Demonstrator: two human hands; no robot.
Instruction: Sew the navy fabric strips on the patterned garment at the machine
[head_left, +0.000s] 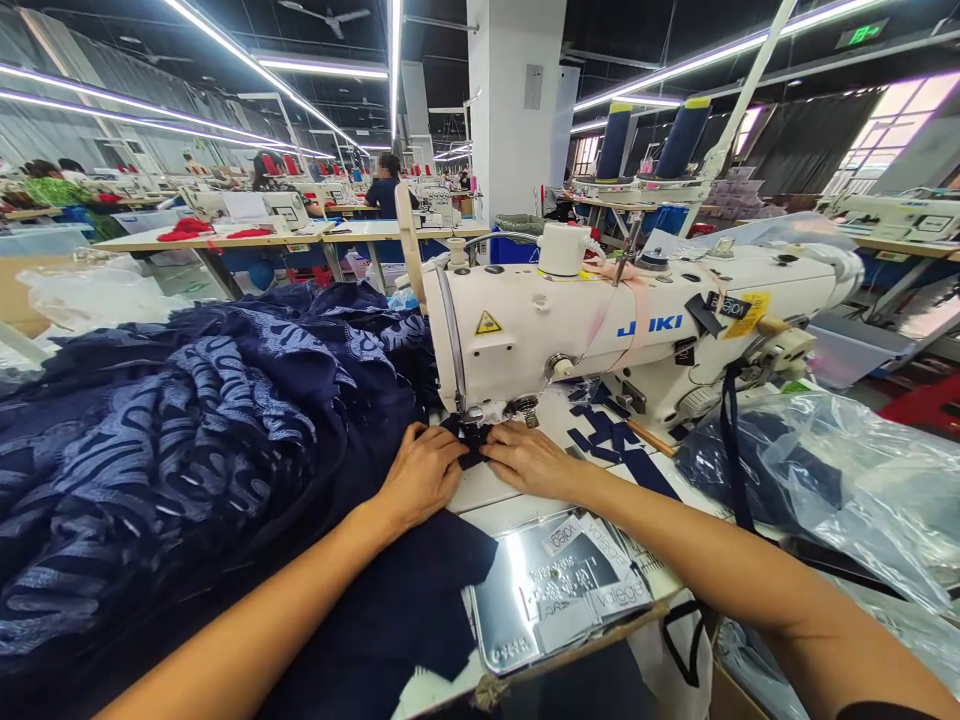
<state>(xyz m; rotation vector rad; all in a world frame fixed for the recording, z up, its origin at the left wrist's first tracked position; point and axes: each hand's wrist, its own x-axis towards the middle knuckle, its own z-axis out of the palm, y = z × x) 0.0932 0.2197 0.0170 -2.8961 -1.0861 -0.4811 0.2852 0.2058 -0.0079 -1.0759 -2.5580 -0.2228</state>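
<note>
A white JUKI sewing machine stands in front of me. Under its needle area lies a small part of navy fabric, dark and partly covered by my fingers. My left hand grips this cloth from the left with bent fingers. From the other side, my right hand holds it down, fingertips close to the presser foot. The cloth runs left into a large heap of navy garments with pale blue patterns, and some hangs over the table edge below my left wrist.
Small navy strips lie right of the needle. A shiny metal plate with printed labels is set in the front table. Clear plastic bags crowd the right side. Behind, a person sits among other machines.
</note>
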